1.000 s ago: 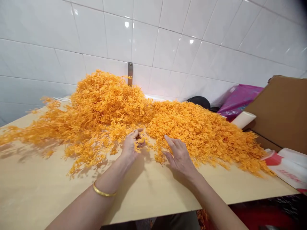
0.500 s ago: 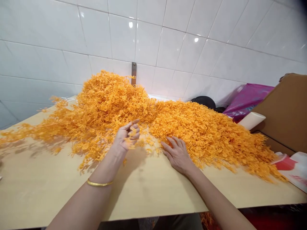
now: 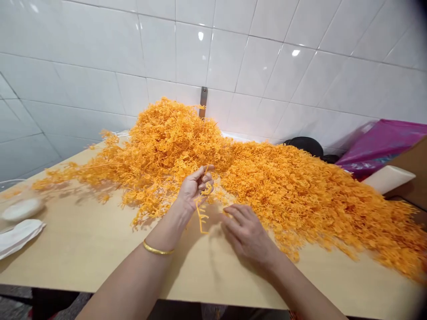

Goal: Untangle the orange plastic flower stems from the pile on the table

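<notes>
My left hand [image 3: 196,186] is closed around thin orange plastic sprigs [image 3: 202,218], palm turned up. One comb-like sprig dangles below the fingers over the table. To its right, my right hand [image 3: 245,229] is low at the table by the pile's front edge, fingers bent together. A small orange bit shows at its fingertips; most of that piece is hidden. Behind both hands lies a heap of orange plastic foliage [image 3: 173,138], taller on the left. A wide, lower heap [image 3: 300,186] of the same orange pieces spreads to the right.
The pale tabletop [image 3: 100,253] runs up to a white tiled wall [image 3: 156,49]. A metal strip [image 3: 203,100] is fixed there. At left lie a white round object [image 3: 22,209] and white packaging [image 3: 20,238]. Black round items [image 3: 305,144], a purple bag [image 3: 383,142] and a pale roll [image 3: 388,178] stand back right.
The view has swung left, bringing the white things at left into sight. My right hand has drawn back slightly from the pile and its fingers have closed. A sprig now hangs clearly from my left hand.
</notes>
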{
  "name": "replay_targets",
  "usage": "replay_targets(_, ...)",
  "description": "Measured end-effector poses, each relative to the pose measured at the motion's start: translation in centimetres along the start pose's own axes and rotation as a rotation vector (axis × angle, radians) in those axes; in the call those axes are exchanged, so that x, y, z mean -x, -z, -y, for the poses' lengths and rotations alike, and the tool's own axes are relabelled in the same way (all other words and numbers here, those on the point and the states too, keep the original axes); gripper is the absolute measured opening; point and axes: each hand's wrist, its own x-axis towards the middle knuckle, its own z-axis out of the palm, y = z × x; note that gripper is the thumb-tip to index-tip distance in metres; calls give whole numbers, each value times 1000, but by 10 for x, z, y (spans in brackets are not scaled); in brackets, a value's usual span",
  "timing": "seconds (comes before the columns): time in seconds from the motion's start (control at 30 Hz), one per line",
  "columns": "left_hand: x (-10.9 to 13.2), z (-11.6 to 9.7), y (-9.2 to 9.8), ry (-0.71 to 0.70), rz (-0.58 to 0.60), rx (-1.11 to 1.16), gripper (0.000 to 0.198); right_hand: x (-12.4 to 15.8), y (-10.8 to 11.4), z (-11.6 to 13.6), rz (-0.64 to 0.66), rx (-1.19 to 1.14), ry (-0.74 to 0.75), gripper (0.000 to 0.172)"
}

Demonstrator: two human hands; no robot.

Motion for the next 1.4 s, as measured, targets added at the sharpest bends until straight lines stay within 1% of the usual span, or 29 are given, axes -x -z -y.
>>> replay_targets(0.07, 2, -5, -1, -35, 54, 17, 22, -14, -1, 20, 93, -78, 113, 31)
replay_targets(0.13, 3, -9, -1, -60, 102, 1, 22, -27, -8, 28, 160, -102, 143, 35)
replay_targets(0.2, 2, -11, 0, -79, 116, -40, 20, -37, -20, 21, 209, -63, 81, 40)
replay_targets(0.27, 2, -8, -1, -87, 87, -111, 19, -41, -32, 1, 232, 32, -47, 42)
replay_targets(0.33, 1, 0, -2, -76, -7, -236, 18, -41, -39, -26, 196, 165, -195, 40)
replay_targets(0.37, 1, 7, -3, -54, -72, -318, 17, -39, -39, -39, 156, 226, -240, 38)
replay_targets(0.43, 1, 23, -4, 41, -203, -491, 19, -34, -34, -61, 86, 287, -242, 34)
replay_targets(0.47, 1, 32, -5, 107, -240, -552, 20, -31, -30, -68, 48, 298, -226, 34)
replay_targets(0.5, 1, 41, -5, 165, -259, -597, 20, -28, -25, -74, 16, 301, -207, 35)
replay_targets(0.57, 1, 55, -4, 233, -273, -660, 18, -22, -15, -82, -27, 305, -191, 39)
replay_targets(0.63, 0, 64, -2, 244, -286, -710, 18, -18, -6, -87, -53, 303, -210, 41)
replay_targets(0.67, 0, 67, -1, 242, -293, -732, 18, -17, -2, -89, -79, 286, -235, 39)
replay_targets(0.73, 0, 71, 0, 234, -294, -771, 19, -17, 5, -91, -177, 192, -305, 31)
replay_targets(0.8, 0, 74, 1, 214, -288, -798, 20, -22, 10, -88, -279, 12, -382, 27)
replay_targets(0.87, -1, 77, 2, 185, -279, -824, 20, -30, 12, -79, -308, -203, -446, 26)
replay_targets(0.93, -2, 81, 5, 146, -266, -869, 20, -41, 11, -67, -260, -400, -506, 26)
replay_targets(1.03, -2, 90, 9, 52, -205, -941, 17, -57, 4, -50, -127, -626, -566, 27)
replay_targets(1.1, -1, 96, 10, -27, -137, -960, 15, -65, -2, -44, -35, -771, -597, 23)
replay_targets(1.13, 0, 99, 10, -51, -105, -975, 15, -68, -5, -44, -8, -862, -626, 20)
replay_targets(1.17, 1, 101, 10, -57, -86, -999, 16, -71, -6, -45, -14, -975, -680, 18)
replay_targets(1.2, 2, 103, 9, -43, -80, -1028, 17, -73, -7, -48, -49, -1097, -754, 19)
replay_targets(1.27, 5, 103, 8, 10, -89, -1079, 21, -77, -6, -55, -171, -1298, -909, 24)
replay_targets(1.33, 6, 102, 7, 5, -104, -1087, 23, -79, -3, -63, -278, -1387, -1019, 26)
replay_targets(1.4, 7, 101, 5, -40, -94, -1057, 23, -79, -1, -68, -324, -1399, -1061, 26)
